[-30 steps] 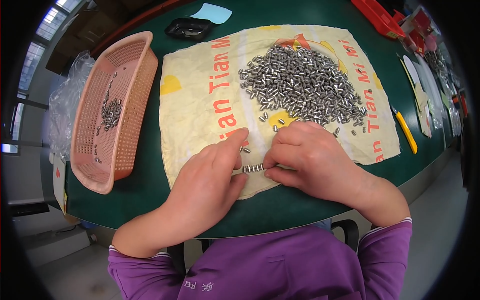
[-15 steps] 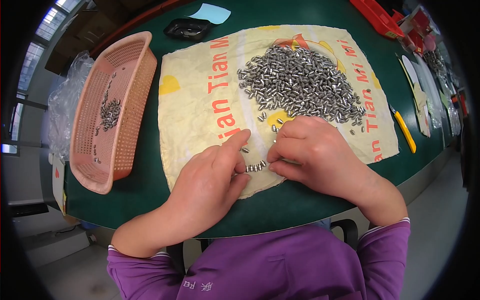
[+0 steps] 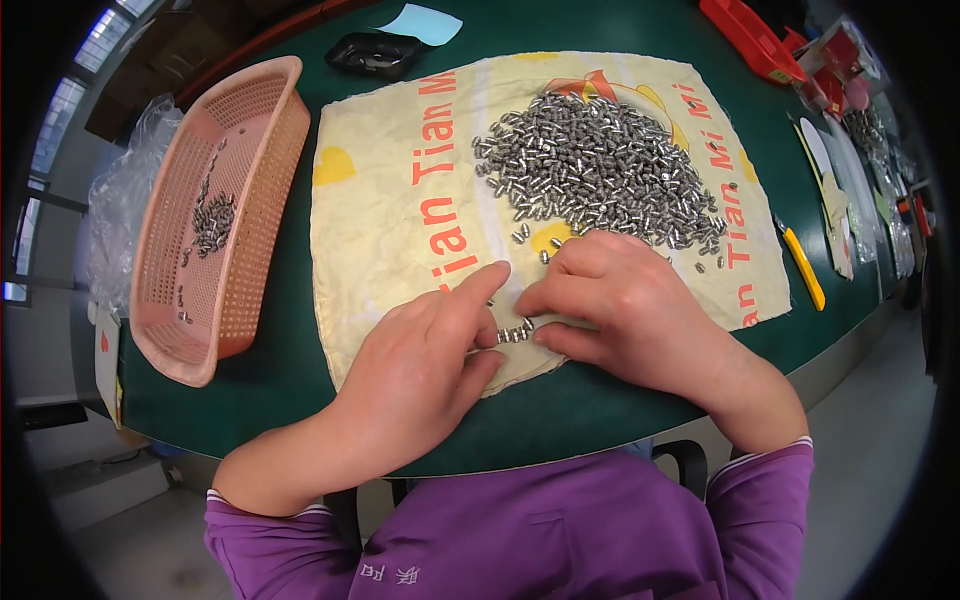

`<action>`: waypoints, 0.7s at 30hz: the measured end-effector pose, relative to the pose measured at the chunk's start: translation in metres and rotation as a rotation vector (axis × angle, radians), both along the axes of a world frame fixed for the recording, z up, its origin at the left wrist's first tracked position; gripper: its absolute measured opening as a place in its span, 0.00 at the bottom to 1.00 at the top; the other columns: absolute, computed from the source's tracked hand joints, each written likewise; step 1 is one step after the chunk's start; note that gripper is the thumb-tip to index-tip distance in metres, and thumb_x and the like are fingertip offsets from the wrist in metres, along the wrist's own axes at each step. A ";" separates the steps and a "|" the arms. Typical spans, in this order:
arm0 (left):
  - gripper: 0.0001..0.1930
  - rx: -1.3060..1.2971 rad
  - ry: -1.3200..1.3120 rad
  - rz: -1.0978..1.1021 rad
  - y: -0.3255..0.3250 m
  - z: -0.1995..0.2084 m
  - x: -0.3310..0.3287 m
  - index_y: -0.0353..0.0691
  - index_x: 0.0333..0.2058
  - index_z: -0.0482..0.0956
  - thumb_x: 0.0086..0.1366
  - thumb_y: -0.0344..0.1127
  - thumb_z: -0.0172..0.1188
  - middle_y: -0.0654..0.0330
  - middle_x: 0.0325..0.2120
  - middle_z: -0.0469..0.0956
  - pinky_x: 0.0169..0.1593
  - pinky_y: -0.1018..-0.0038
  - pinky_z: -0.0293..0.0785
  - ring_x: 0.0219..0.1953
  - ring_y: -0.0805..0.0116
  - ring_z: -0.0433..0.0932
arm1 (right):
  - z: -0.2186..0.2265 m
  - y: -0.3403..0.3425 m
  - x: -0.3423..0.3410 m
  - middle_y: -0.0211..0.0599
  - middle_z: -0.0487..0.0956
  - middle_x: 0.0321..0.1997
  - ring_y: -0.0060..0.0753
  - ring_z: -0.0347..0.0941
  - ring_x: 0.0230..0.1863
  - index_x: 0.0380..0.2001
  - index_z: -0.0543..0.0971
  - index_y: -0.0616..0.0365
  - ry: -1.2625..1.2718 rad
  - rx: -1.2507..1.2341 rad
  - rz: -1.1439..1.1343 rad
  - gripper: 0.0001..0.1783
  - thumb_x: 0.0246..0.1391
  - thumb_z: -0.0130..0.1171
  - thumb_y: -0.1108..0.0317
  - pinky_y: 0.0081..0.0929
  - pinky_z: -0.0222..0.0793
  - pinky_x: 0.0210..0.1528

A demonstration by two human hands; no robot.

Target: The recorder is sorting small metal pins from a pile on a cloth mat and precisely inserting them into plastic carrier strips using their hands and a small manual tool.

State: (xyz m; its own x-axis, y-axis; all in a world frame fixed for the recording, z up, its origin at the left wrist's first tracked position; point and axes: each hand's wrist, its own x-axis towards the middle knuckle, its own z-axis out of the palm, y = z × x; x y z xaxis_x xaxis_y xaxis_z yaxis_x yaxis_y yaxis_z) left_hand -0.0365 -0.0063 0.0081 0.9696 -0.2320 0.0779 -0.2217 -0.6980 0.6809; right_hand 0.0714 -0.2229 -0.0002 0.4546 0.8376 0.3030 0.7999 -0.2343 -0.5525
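Observation:
A short row of small, shiny barrel-shaped metal parts [image 3: 515, 333] lies near the cloth's front edge, between my hands. My left hand [image 3: 425, 350] is at the row's left end, its index finger stretched forward and its other fingers and thumb curled around that end. At the right end, my right hand [image 3: 625, 310] has its thumb and bent fingers against the last part; its fingertips partly hide what they grip. Beyond my hands spreads a large pile of the same metal parts [image 3: 600, 165]. A few loose ones lie by its near edge. All rest on a yellow printed cloth [image 3: 375, 230].
A pink plastic basket [image 3: 265, 220] holding some metal parts stands at the left, beside a clear plastic bag [image 3: 125, 220]. A black tray [image 3: 373, 55] and a light-blue paper [image 3: 425, 24] lie at the back. A yellow-handled cutter [image 3: 803, 268] and a red tray [image 3: 750, 40] are on the right.
My right hand's index finger has shifted left, over the row's right end. My left hand stays nearly still. The whole view has moved slightly.

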 end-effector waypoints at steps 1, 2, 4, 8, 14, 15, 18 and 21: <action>0.36 0.002 0.002 -0.001 0.000 0.000 0.000 0.37 0.65 0.66 0.58 0.22 0.69 0.60 0.33 0.78 0.41 0.70 0.78 0.35 0.65 0.80 | -0.001 0.000 0.000 0.34 0.75 0.33 0.42 0.75 0.39 0.34 0.82 0.52 0.000 0.000 0.002 0.12 0.43 0.71 0.71 0.40 0.72 0.41; 0.36 0.002 0.002 0.000 0.000 0.000 0.000 0.37 0.65 0.66 0.58 0.22 0.69 0.60 0.33 0.78 0.41 0.70 0.78 0.35 0.65 0.80 | -0.001 0.000 0.000 0.34 0.75 0.33 0.42 0.75 0.39 0.34 0.82 0.52 0.000 -0.002 0.003 0.12 0.43 0.71 0.71 0.40 0.72 0.41; 0.36 -0.005 -0.010 -0.005 0.000 -0.002 0.000 0.37 0.65 0.66 0.58 0.22 0.69 0.60 0.33 0.79 0.41 0.70 0.78 0.35 0.64 0.80 | -0.001 -0.001 0.000 0.33 0.75 0.34 0.42 0.75 0.40 0.34 0.82 0.52 -0.002 -0.006 0.002 0.12 0.43 0.71 0.71 0.40 0.72 0.41; 0.37 -0.013 -0.021 -0.015 -0.001 -0.002 0.000 0.37 0.65 0.66 0.58 0.21 0.69 0.60 0.33 0.79 0.41 0.69 0.78 0.35 0.64 0.80 | -0.001 -0.001 0.000 0.33 0.74 0.35 0.42 0.74 0.40 0.33 0.82 0.51 0.000 -0.010 -0.004 0.11 0.43 0.71 0.71 0.39 0.71 0.42; 0.37 -0.023 -0.015 -0.017 0.000 -0.001 -0.001 0.37 0.66 0.65 0.58 0.21 0.69 0.60 0.33 0.78 0.42 0.69 0.78 0.36 0.64 0.80 | 0.003 -0.004 0.002 0.33 0.75 0.35 0.42 0.74 0.41 0.32 0.81 0.53 0.023 0.004 -0.015 0.10 0.44 0.69 0.74 0.39 0.71 0.44; 0.38 -0.005 -0.009 -0.006 0.000 0.000 -0.001 0.37 0.66 0.64 0.58 0.21 0.69 0.60 0.34 0.78 0.42 0.70 0.77 0.36 0.65 0.80 | 0.004 -0.004 0.002 0.34 0.75 0.35 0.42 0.74 0.41 0.32 0.81 0.53 0.025 -0.002 -0.019 0.09 0.44 0.68 0.74 0.39 0.71 0.44; 0.39 0.020 0.025 0.020 0.001 0.004 0.000 0.38 0.67 0.63 0.58 0.21 0.69 0.61 0.36 0.77 0.43 0.71 0.77 0.36 0.66 0.79 | 0.004 -0.003 0.003 0.34 0.75 0.35 0.42 0.74 0.41 0.31 0.81 0.54 0.013 -0.010 -0.010 0.08 0.45 0.67 0.75 0.39 0.71 0.44; 0.39 0.010 0.051 0.047 0.002 0.004 -0.001 0.39 0.68 0.62 0.59 0.21 0.68 0.61 0.38 0.76 0.44 0.73 0.76 0.38 0.68 0.77 | 0.004 -0.002 0.002 0.34 0.75 0.35 0.42 0.74 0.41 0.30 0.81 0.54 0.005 0.007 0.004 0.07 0.45 0.67 0.75 0.38 0.71 0.43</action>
State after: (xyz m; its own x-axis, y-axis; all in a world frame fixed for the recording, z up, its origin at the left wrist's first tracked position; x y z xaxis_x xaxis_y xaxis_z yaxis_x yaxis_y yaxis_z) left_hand -0.0373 -0.0044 0.0121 0.9821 -0.1867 0.0255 -0.1534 -0.7140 0.6831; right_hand 0.0733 -0.2250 0.0035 0.4530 0.8373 0.3061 0.7979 -0.2276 -0.5581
